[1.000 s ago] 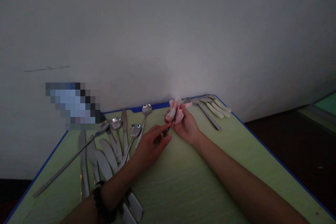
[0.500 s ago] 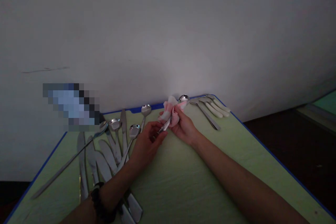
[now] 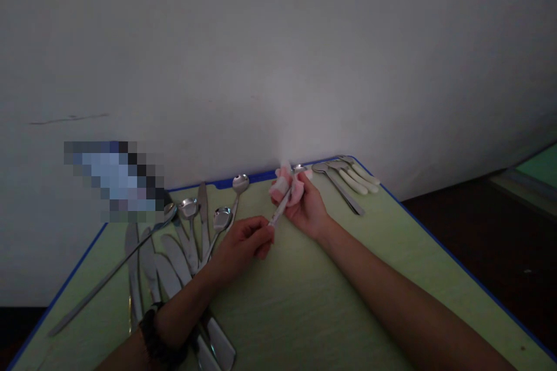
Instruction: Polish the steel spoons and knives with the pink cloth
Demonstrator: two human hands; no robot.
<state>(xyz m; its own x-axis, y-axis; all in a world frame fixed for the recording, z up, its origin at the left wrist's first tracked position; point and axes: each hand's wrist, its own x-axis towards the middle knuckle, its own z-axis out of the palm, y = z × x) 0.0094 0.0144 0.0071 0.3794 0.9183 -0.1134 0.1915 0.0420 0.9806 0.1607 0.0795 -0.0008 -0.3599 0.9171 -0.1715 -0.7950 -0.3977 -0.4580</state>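
Observation:
My left hand (image 3: 249, 243) is closed on the lower end of a metal spoon's handle. The spoon (image 3: 282, 208) slants up and away, and its shiny bowl shows just past the cloth. Around its upper part is a pink and white cloth (image 3: 297, 190), pinched in my right hand (image 3: 308, 211). The cloth hides the middle of the spoon. Beneath and left of my left forearm lie several table knives (image 3: 167, 275) and spoons (image 3: 223, 219), partly covered by the arm.
Forks with cream handles (image 3: 354, 179) and a metal spoon (image 3: 339, 188) lie at the far right of the green table (image 3: 313, 313), which has a blue edge. A long-handled spoon (image 3: 108, 275) lies on the left. A blurred-out object (image 3: 115, 179) leans near the wall (image 3: 278, 58).
My left hand has slid down toward me to the handle's end, baring more of the handle. The spoon's bowl has drawn slightly closer to the cloth, which is bunched differently.

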